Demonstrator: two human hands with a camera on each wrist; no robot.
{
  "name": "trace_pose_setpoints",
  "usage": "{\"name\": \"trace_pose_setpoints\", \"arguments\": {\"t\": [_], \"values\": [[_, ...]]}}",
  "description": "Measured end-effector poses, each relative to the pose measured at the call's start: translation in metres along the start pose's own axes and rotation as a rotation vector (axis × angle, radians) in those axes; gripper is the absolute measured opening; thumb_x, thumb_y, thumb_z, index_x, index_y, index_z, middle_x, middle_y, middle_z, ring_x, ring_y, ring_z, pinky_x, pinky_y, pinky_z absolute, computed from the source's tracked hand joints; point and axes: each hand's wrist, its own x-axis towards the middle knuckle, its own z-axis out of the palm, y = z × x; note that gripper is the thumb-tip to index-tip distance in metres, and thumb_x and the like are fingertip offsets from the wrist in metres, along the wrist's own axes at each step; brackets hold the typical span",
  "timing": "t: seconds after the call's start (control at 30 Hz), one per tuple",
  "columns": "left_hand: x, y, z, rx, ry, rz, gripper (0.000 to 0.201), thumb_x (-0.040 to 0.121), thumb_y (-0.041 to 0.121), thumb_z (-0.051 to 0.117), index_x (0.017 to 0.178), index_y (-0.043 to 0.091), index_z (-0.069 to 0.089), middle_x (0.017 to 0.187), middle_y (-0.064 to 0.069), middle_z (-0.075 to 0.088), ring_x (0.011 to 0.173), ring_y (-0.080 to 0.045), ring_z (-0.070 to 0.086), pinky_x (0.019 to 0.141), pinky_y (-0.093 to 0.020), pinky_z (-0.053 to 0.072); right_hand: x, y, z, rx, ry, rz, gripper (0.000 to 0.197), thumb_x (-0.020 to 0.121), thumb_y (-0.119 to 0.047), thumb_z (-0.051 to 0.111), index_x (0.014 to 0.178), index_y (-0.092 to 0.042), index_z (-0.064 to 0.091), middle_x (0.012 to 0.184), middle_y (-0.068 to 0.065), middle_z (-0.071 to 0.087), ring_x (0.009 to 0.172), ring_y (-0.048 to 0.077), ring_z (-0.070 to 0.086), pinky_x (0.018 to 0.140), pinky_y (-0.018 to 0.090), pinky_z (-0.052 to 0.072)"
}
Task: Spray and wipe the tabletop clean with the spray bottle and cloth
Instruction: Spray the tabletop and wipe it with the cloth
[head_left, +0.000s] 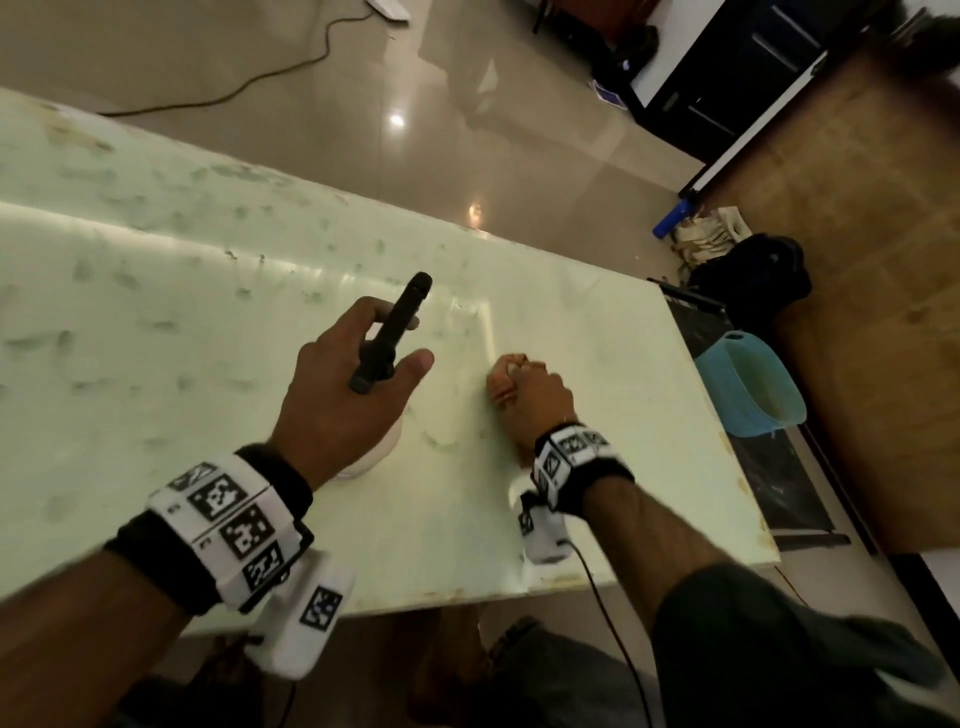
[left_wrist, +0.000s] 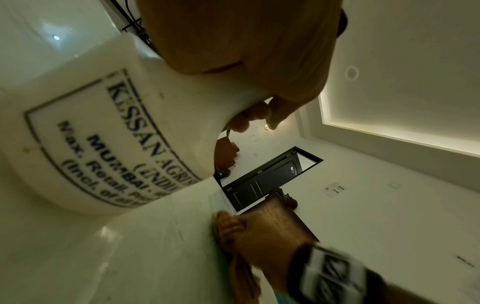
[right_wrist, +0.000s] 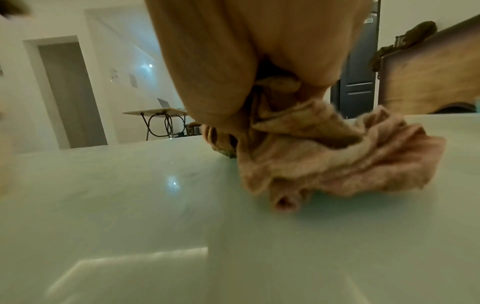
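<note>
My left hand (head_left: 358, 364) grips the neck of a white spray bottle (left_wrist: 109, 131) with a black trigger head (head_left: 395, 327); the nozzle points away from me over the pale green tabletop (head_left: 156, 312). The bottle's body is mostly hidden under my hand in the head view. To its right, my right hand (head_left: 530, 395) holds a bunched pinkish cloth (right_wrist: 337, 160) pressed down on the table. The cloth (head_left: 501, 382) peeks out at my fingers. Smears and droplets cover the table's left half.
The table's near edge (head_left: 467, 597) and right edge are close to my hands. A blue tub (head_left: 748, 384) sits on the floor past the right edge, with a black bag (head_left: 753, 280) and a wooden cabinet (head_left: 857, 208) beyond. A cable (head_left: 234, 88) crosses the floor behind.
</note>
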Motion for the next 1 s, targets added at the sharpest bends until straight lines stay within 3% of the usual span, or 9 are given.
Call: {"name": "trace_pose_setpoints", "arguments": {"t": [0.17, 0.27, 0.4, 0.5, 0.6, 0.67, 0.8, 0.9, 1.0], "values": [[0.003, -0.001, 0.003, -0.010, -0.010, 0.010, 0.022, 0.090, 0.026, 0.074, 0.110, 0.023, 0.065, 0.057, 0.015, 0.057, 0.063, -0.012, 0.060, 0.064, -0.012, 0.043, 0.115, 0.000, -0.006, -0.045, 0.045, 0.027, 0.041, 0.095, -0.035, 0.031, 0.117, -0.015, 0.059, 0.127, 0.013, 0.060, 0.113, 0.037, 0.056, 0.093, 0.038, 0.045], [0.004, -0.002, 0.003, -0.045, -0.015, 0.007, 0.021, 0.090, 0.026, 0.072, 0.109, 0.021, 0.065, 0.056, 0.016, 0.058, 0.058, -0.010, 0.057, 0.061, -0.010, 0.044, 0.165, 0.000, -0.017, -0.121, 0.079, -0.062, 0.046, 0.088, -0.039, 0.027, 0.109, -0.016, 0.061, 0.123, 0.013, 0.062, 0.110, 0.037, 0.059, 0.092, 0.038, 0.046], [0.006, -0.002, 0.001, -0.090, -0.014, 0.013, 0.016, 0.092, 0.024, 0.071, 0.106, 0.023, 0.065, 0.053, 0.013, 0.054, 0.056, -0.019, 0.056, 0.061, -0.019, 0.047, 0.215, -0.008, -0.035, -0.229, 0.057, -0.084, 0.015, 0.091, -0.018, 0.053, 0.102, -0.009, 0.056, 0.118, 0.018, 0.062, 0.107, 0.035, 0.060, 0.088, 0.034, 0.046], [0.006, -0.003, 0.001, -0.096, -0.049, 0.003, 0.014, 0.093, 0.023, 0.071, 0.106, 0.025, 0.064, 0.048, 0.012, 0.049, 0.046, -0.010, 0.046, 0.052, -0.014, 0.042, 0.242, -0.021, -0.035, -0.215, 0.092, -0.079, 0.025, 0.096, -0.021, 0.035, 0.079, -0.010, 0.050, 0.109, 0.020, 0.063, 0.099, 0.038, 0.060, 0.075, 0.032, 0.040], [0.006, -0.002, 0.001, -0.099, -0.049, 0.012, 0.014, 0.093, 0.024, 0.070, 0.106, 0.025, 0.064, 0.048, 0.013, 0.049, 0.045, -0.009, 0.046, 0.053, -0.014, 0.043, 0.237, -0.034, -0.033, -0.160, 0.115, -0.130, 0.032, 0.098, -0.023, 0.030, 0.109, -0.007, 0.056, 0.118, 0.019, 0.061, 0.104, 0.040, 0.058, 0.086, 0.036, 0.045], [0.006, 0.000, 0.000, -0.089, -0.042, 0.026, 0.015, 0.093, 0.023, 0.071, 0.107, 0.024, 0.064, 0.050, 0.015, 0.052, 0.048, -0.008, 0.050, 0.056, -0.013, 0.045, 0.221, -0.036, -0.033, -0.151, 0.099, -0.163, 0.040, 0.100, -0.027, 0.030, 0.129, -0.009, 0.049, 0.129, 0.019, 0.055, 0.112, 0.041, 0.054, 0.098, 0.041, 0.043], [0.009, 0.002, -0.004, -0.053, 0.007, 0.043, 0.019, 0.090, 0.022, 0.075, 0.107, 0.020, 0.067, 0.062, 0.020, 0.060, 0.059, -0.009, 0.059, 0.060, -0.007, 0.044, 0.179, -0.022, -0.032, -0.030, 0.025, -0.195, 0.049, 0.097, -0.050, 0.025, 0.128, -0.023, 0.051, 0.134, 0.010, 0.054, 0.119, 0.036, 0.053, 0.103, 0.035, 0.037], [0.008, -0.002, -0.003, -0.031, 0.025, 0.045, 0.020, 0.089, 0.023, 0.076, 0.107, 0.022, 0.068, 0.062, 0.021, 0.059, 0.060, -0.008, 0.058, 0.062, -0.006, 0.041, 0.129, -0.011, -0.029, 0.041, -0.017, -0.158, 0.041, 0.102, -0.037, 0.032, 0.136, -0.022, 0.048, 0.135, 0.007, 0.053, 0.121, 0.029, 0.051, 0.103, 0.028, 0.033], [0.004, -0.003, -0.002, -0.015, 0.017, 0.041, 0.021, 0.088, 0.025, 0.076, 0.108, 0.023, 0.068, 0.058, 0.015, 0.057, 0.058, -0.004, 0.057, 0.063, -0.005, 0.039, 0.069, 0.000, -0.015, 0.210, -0.121, -0.160, 0.038, 0.100, -0.044, 0.031, 0.131, -0.032, 0.049, 0.122, -0.011, 0.050, 0.114, 0.013, 0.048, 0.098, 0.018, 0.028]]}}
